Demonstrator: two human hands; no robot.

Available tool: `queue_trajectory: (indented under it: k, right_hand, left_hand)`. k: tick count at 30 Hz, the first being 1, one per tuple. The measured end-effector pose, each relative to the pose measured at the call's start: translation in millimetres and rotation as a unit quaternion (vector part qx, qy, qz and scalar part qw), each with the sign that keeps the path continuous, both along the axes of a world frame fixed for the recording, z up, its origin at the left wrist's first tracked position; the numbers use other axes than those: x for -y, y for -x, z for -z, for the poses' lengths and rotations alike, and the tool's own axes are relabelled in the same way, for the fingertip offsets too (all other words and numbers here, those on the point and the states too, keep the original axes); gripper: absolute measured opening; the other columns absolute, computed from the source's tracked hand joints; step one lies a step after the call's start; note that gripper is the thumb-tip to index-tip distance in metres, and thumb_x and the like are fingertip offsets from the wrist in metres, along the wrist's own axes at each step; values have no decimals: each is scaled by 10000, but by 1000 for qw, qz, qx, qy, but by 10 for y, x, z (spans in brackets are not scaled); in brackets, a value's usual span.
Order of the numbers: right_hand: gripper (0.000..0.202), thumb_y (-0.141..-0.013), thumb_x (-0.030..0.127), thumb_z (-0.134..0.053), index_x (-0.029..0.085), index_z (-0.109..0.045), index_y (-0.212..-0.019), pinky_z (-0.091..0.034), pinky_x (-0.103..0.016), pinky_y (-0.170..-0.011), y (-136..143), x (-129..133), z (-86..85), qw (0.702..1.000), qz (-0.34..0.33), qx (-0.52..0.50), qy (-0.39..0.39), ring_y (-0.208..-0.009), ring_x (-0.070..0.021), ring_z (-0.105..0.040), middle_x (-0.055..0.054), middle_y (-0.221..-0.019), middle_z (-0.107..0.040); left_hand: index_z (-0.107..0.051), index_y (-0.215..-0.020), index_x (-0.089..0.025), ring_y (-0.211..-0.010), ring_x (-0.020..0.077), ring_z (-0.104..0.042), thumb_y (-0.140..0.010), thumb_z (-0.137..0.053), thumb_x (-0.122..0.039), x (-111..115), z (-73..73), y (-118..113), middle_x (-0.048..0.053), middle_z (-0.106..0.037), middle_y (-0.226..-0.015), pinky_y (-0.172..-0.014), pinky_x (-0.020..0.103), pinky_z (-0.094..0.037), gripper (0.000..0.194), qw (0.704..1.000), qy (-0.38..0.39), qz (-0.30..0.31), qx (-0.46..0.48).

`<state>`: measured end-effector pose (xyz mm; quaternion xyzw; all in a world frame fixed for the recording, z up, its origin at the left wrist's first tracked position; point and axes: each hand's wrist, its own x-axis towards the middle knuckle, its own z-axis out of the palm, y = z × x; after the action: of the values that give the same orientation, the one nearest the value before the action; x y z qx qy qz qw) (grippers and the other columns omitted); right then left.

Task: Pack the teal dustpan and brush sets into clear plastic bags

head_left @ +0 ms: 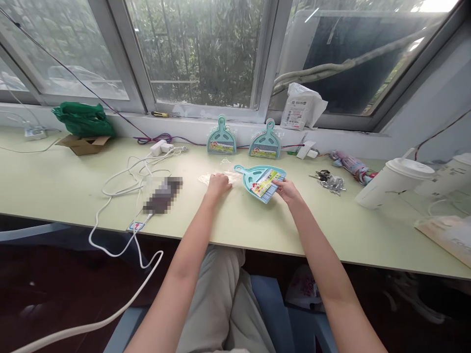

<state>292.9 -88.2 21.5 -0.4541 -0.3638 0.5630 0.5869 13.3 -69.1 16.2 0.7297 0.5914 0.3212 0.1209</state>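
My right hand grips the bristle end of a small turquoise dustpan and brush set, which has a yellow-green label. Its handle points left, and it is held just over the table. To the left, my left hand is closed, fingers bent down on a clear plastic bag lying flat on the table. How firmly these fingers grip the bag is hard to see. Two more turquoise sets, a left dustpan set and a right dustpan set, stand upright against the wall under the window.
A charging phone and looping white cables lie at left. Behind them are a cardboard box and green bag. Keys, a folded umbrella and a white cup stand at right. A white package rests on the sill.
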Motion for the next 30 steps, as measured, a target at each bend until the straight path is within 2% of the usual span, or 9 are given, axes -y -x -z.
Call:
queue_trajectory:
  k: [2,6,11,14,19,22,24,27,30]
  right_hand:
    - [210,-677,51,-733,155,-673,-849,-629,-347,-749,-21,17,-37,999,-39,14,18,-798,-209,-721,-72,-875,-748]
    - [212,-672,19,-731,134,-688,-845,-630,-319,-690,-26,39,-78,996,-79,26,39,-753,-203,-723,-89,-863,-753]
    - [205,-684,17,-704,139,-678,-846,-630,-315,-696,43,56,-66,999,-1,31,19,-754,-191,-721,-68,-843,-749]
    - [206,-683,34,-712,154,-657,-841,-629,-351,-732,171,99,-61,999,34,27,-5,-764,-196,-719,-54,-834,-741]
    - [238,-657,107,-766,168,-660,-861,-620,-385,-779,425,216,-61,999,-20,21,-31,-819,-218,-716,-60,-888,-738]
    - [275,-626,148,-802,172,-663,-862,-617,-385,-797,491,245,-31,999,-17,-3,-38,-862,-228,-709,-60,-926,-735]
    - [294,-615,175,-817,175,-658,-862,-616,-382,-802,493,236,2,999,8,-25,-43,-863,-225,-705,-54,-916,-731]
    - [307,-619,199,-820,185,-652,-876,-608,-365,-821,474,208,51,995,45,-65,-60,-887,-211,-698,-46,-950,-725]
    - [310,-625,204,-812,189,-654,-891,-599,-358,-843,472,193,73,991,63,-88,-76,-924,-208,-690,-49,-999,-719]
  left_hand:
    - [-651,-625,-189,-1035,373,-568,-725,-621,-157,-16,0,-1,153,-632,-805,-993,492,-355,109,999,6,-37,-11]
    - [-628,-632,-177,-949,350,-584,-812,-497,-135,2,-35,0,158,-601,-784,-893,463,-405,227,996,-9,-90,-12]
    - [-644,-779,-179,-1010,334,-541,-893,-414,-174,32,-53,3,163,-596,-881,-894,442,-401,257,992,-46,-119,-4]
    - [-648,-812,-181,-1071,335,-508,-915,-410,-207,49,-46,-39,169,-599,-920,-909,433,-400,261,990,-95,-104,-1]
    - [-669,-877,-191,-1115,295,-514,-933,-414,-228,132,-80,-196,151,-635,-1016,-922,410,-427,263,987,-153,-32,-34]
    - [-678,-973,-216,-1211,268,-489,-940,-446,-268,234,-144,-311,111,-631,-1171,-1044,427,-369,240,979,-201,35,-23]
    - [-639,-1131,-237,-1342,275,-385,-912,-531,-352,295,-199,-376,95,-520,-1374,-1146,453,-250,269,970,-241,31,28]
    - [-395,-1411,-241,-1462,284,-171,-835,-638,-468,304,-268,-419,110,-226,-1573,-1184,456,-176,666,934,-261,-89,229]
    - [-245,-1473,-238,-1439,276,-257,-847,-614,-503,202,-274,-410,141,-222,-1569,-1124,422,-318,774,859,-112,-102,489]
